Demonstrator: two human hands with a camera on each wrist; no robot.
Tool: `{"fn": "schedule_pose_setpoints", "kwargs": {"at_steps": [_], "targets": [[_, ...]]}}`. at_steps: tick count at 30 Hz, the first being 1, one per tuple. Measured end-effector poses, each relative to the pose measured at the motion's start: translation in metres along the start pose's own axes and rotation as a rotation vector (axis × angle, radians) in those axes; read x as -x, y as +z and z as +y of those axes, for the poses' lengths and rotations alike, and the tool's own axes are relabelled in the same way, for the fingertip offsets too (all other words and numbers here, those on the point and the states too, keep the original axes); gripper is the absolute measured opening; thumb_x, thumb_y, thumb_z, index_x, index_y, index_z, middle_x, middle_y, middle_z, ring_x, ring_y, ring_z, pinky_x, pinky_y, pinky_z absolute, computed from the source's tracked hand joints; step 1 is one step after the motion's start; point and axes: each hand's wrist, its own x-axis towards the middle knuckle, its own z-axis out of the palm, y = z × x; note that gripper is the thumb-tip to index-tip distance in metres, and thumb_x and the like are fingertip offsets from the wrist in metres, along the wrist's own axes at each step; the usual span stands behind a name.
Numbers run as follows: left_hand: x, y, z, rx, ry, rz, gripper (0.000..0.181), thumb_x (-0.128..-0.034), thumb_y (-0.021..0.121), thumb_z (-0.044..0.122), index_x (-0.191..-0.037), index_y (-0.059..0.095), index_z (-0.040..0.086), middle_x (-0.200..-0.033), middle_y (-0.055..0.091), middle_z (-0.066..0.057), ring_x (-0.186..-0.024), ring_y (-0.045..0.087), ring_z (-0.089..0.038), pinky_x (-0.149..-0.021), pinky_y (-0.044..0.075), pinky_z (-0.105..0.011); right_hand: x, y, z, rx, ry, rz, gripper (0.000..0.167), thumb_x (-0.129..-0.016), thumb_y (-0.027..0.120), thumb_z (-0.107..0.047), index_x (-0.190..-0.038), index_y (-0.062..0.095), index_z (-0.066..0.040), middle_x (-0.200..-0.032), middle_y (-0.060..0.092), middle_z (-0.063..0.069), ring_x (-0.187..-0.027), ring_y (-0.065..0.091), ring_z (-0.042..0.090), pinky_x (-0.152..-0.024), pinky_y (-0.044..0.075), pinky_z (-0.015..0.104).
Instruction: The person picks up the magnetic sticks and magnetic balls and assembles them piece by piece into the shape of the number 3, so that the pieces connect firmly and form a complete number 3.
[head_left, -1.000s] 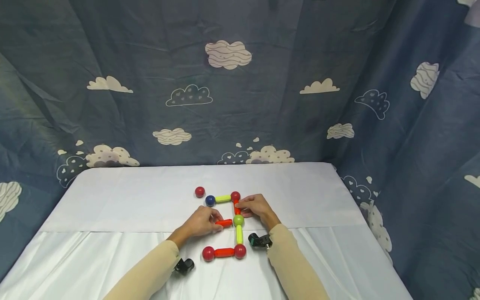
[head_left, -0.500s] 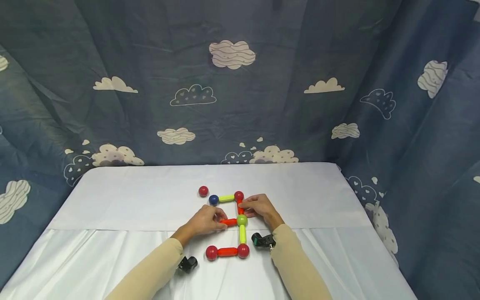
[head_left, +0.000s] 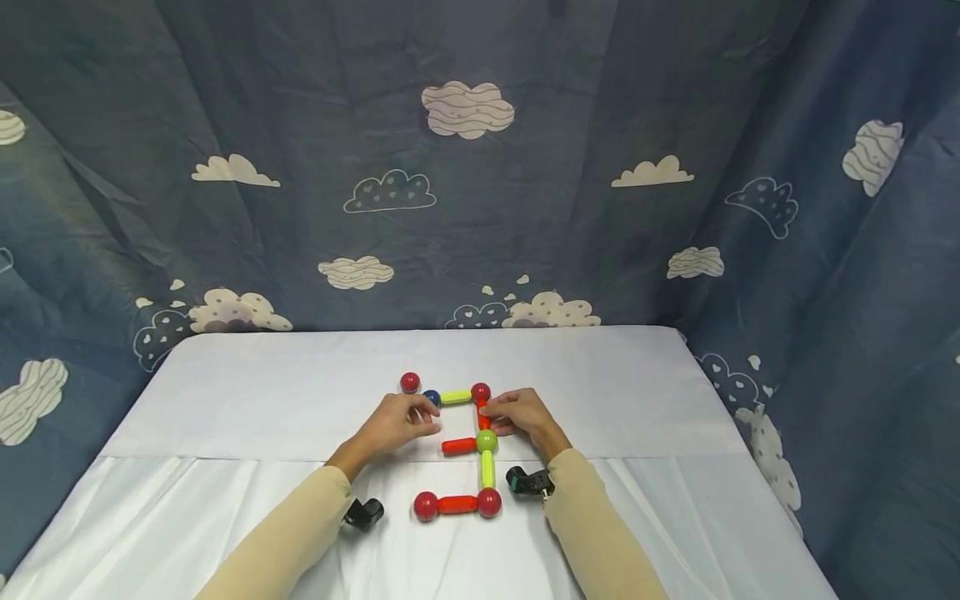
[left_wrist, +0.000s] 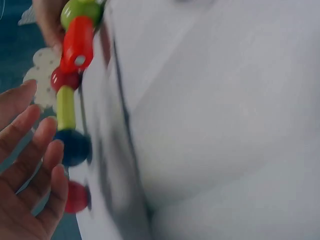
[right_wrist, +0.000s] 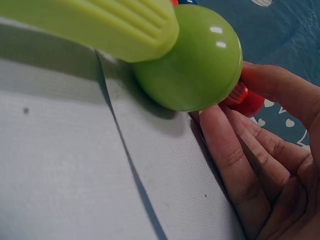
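Note:
Magnetic rods and balls form a joined figure on the white cloth. My right hand [head_left: 521, 414] pinches the upright red rod [head_left: 482, 414] between a red ball [head_left: 481, 392] and the green ball [right_wrist: 190, 60]. A second red rod [head_left: 459, 447] sticks out leftward from the green ball, its outer end bare. Left of it is my left hand [head_left: 397, 423], holding nothing, fingers loosely extended near the blue ball [left_wrist: 74, 147]; whether they touch it I cannot tell. A yellow-green rod [head_left: 456, 398] joins the blue ball to the top red ball.
Below the green ball, a yellow-green rod [head_left: 488, 471] runs to a red ball [head_left: 489, 502]. From there a red rod [head_left: 457, 504] reaches another red ball [head_left: 426, 506]. One loose red ball [head_left: 410, 382] lies behind the blue ball. A dark cloud-print curtain [head_left: 480, 167] hangs behind.
The red rod in my left hand has met the green ball, and that hand has let go and moved up and left. My right hand keeps its pinch. The view has shifted slightly.

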Motion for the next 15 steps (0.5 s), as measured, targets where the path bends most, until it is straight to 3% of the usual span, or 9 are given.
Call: {"fn": "schedule_pose_setpoints", "kwargs": {"at_steps": [6,10,15], "targets": [[-0.010,-0.013,-0.008,0.032,-0.025,0.135,0.021,-0.0814,0.077,0.016,-0.099,0.069,0.007,-0.079,0.059,0.002,-0.075,0.054,-0.014,-0.066,0.044,-0.026,-0.001,-0.006,0.002,-0.019,-0.004,0.007,0.028,-0.078,0.080,-0.014,-0.100,0.068,0.000,-0.081,0.069,0.010,-0.056,0.064,0.013,-0.057,0.054,0.025],[-0.015,-0.020,-0.019,0.046,-0.088,0.221,0.027,-0.0812,0.077,0.017,-0.104,0.068,0.007,-0.088,0.061,-0.003,-0.083,0.055,-0.018,-0.070,0.043,-0.029,-0.002,-0.005,0.001,-0.019,-0.007,-0.021,0.028,-0.079,0.079,-0.013,-0.101,0.068,0.000,-0.081,0.069,0.010,-0.056,0.064,0.013,-0.057,0.054,0.025],[-0.017,-0.027,-0.029,0.058,-0.114,0.275,0.035,-0.0802,0.078,0.016,-0.112,0.066,0.008,-0.102,0.060,-0.011,-0.094,0.056,-0.026,-0.079,0.045,-0.038,-0.002,0.001,0.002,-0.017,-0.012,-0.012,0.028,-0.078,0.080,-0.013,-0.100,0.069,0.000,-0.081,0.069,0.009,-0.058,0.064,0.013,-0.058,0.054,0.025]]}}
